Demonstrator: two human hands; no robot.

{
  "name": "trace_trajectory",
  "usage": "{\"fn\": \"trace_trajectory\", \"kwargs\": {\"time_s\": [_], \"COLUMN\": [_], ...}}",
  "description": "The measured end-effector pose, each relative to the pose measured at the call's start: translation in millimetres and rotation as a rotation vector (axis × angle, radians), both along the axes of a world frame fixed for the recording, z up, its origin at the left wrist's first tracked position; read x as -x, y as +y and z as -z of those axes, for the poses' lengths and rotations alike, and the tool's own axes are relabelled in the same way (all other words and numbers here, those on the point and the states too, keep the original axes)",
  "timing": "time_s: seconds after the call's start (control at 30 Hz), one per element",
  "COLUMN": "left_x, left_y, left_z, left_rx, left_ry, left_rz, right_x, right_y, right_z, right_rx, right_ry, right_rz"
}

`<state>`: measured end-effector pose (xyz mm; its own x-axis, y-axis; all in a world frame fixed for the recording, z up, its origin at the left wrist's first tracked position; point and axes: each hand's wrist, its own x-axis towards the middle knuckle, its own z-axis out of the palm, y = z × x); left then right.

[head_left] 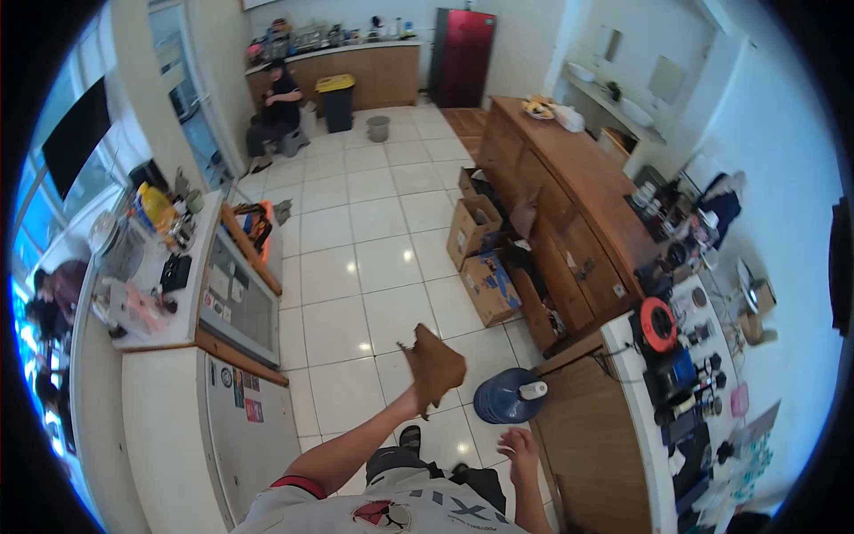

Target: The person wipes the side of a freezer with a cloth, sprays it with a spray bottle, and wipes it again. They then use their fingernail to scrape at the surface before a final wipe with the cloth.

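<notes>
A brown cloth (434,365) hangs from my left hand (412,402), which is stretched forward over the tiled floor; the cloth hides most of the fingers. My right hand (519,448) is raised lower in the view, its fingers partly apart and nothing visible in them. Just beyond that hand stands a blue water jug (509,396) with a white top, on the floor beside the wooden counter. The cloth is to the left of the jug, apart from it.
Cardboard boxes (492,287) stand along the long wooden cabinet (569,191) on the right. A white fridge-like unit (169,418) is at the left. Farther back are a seated person (282,100), a yellow-lidded bin (336,105), a grey bucket (378,130) and a red refrigerator (462,58).
</notes>
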<state>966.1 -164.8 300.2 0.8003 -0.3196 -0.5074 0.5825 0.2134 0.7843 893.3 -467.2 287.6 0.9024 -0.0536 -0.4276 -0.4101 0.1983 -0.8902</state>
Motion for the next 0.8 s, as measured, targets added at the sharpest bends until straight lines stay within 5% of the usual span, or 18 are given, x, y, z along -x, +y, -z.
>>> {"fn": "trace_trajectory", "kwargs": {"time_s": [0.07,0.1,0.13,0.2,0.27,0.3,0.37,0.43,0.47,0.57,0.6,0.7,0.8], "left_x": [-0.3,12.6,26.6,14.2,36.6,44.0,90.2,123.3,106.9,105.0,105.4,66.9,-32.9], "left_y": [-8.1,-27.2,-38.5,-24.5,2.5,28.9,127.8,158.3,121.4,158.9,171.1,218.3,265.3], "left_z": [40.2,-17.4,-74.5,-85.5,52.0,19.1,164.7,116.1,14.1,-21.8,-6.0,22.0,47.1], "left_rx": [-0.642,-0.29,-0.291,-1.078,-0.144,0.18,-0.035,0.245,-0.032,0.231,0.222,0.558,0.556], "left_ry": [-1.316,-1.015,-0.923,-1.054,-0.823,-0.505,-0.48,-0.635,-0.651,-0.711,-0.697,-0.515,-0.565], "left_rz": [0.281,0.063,-0.144,0.591,-0.125,-0.303,-0.79,-1.106,-1.297,-1.263,-1.266,-1.733,-1.535], "right_x": [-40.9,-51.9,-63.4,-87.3,-103.4,-117.0,-128.6,-131.5,-131.0,-171.5,-200.0,-312.7,-468.4], "right_y": [44.9,63.1,80.1,110.2,144.4,161.4,203.6,243.2,258.7,301.8,317.3,370.2,409.0], "right_z": [-32.2,-38.8,-30.7,-38.3,-70.2,-83.1,-73.6,-78.7,-83.2,-84.0,-85.5,-70.0,35.8], "right_rx": [-0.24,-0.379,-0.414,-0.412,-0.29,-0.187,-0.204,-0.221,-0.344,-0.331,-0.249,0.026,0.322], "right_ry": [0.12,0.205,0.172,0.135,0.135,0.115,-0.129,-0.114,-0.151,-0.458,-0.662,-0.81,-0.975], "right_rz": [-0.164,-0.202,-0.267,-0.399,-0.675,-0.877,-1.114,-1.326,-1.373,-1.559,-1.592,-1.418,-1.068]}}
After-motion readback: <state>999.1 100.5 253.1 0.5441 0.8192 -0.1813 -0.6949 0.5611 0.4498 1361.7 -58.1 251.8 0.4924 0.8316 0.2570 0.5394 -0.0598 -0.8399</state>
